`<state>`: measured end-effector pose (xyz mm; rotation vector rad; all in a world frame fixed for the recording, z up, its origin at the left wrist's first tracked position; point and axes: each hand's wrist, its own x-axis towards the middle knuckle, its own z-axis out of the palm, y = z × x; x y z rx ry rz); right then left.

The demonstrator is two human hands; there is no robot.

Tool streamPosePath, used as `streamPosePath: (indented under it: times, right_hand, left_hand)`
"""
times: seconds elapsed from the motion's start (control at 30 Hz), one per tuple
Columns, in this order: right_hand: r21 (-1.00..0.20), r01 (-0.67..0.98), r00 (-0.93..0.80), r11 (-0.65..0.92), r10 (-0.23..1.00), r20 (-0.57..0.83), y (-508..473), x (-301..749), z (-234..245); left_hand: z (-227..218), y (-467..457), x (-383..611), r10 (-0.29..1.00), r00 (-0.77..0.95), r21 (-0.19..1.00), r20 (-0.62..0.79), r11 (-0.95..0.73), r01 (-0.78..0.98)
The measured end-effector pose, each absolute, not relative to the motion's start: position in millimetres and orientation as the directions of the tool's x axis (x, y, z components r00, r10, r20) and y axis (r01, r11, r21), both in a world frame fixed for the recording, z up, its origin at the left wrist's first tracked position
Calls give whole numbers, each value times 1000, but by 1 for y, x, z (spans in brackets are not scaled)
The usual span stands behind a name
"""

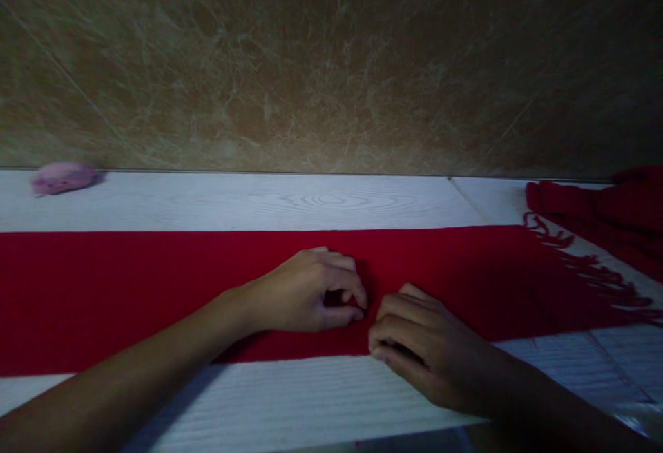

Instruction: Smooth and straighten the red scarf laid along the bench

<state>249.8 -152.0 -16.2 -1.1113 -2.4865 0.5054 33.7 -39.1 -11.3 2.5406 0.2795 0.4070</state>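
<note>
A long red scarf [129, 280] with a fringed end on the right lies flat across a white wood-grain surface. My left hand [311, 291] rests over the scarf's middle, its fingers curled and the thumb and fingertip almost meeting just above the cloth. Whether anything small sits in that pinch is hidden. Just to the right, my right hand [429, 342] is closed at the scarf's near edge, thumb pressed against a bent finger there. The two hands are close together but apart.
A pink plush toy [65, 178] lies at the back left by the brown marbled wall [331, 66]. At the right, a bunched dark red cloth [601, 215] lies beside the scarf's fringe. Shiny clear plastic [639, 415] shows at the lower right.
</note>
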Motion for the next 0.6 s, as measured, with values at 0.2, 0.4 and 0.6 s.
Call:
streamPosePath:
  times: [0.2,0.4,0.6]
  right_hand:
    - [-502,611,-611,612,768,194,-153,249,-16]
    - [-486,659,-536,574,812,232,-151,263,-10]
    - [-366,736,-501,569,822,272,-148,284,-16]
  left_hand:
    - [-10,-40,33,284,938,533,197,-834,140]
    - [-7,-47,31,306,936,485,176,-854,188]
    - [-9,-58,35,336,918,389,213,-891,236]
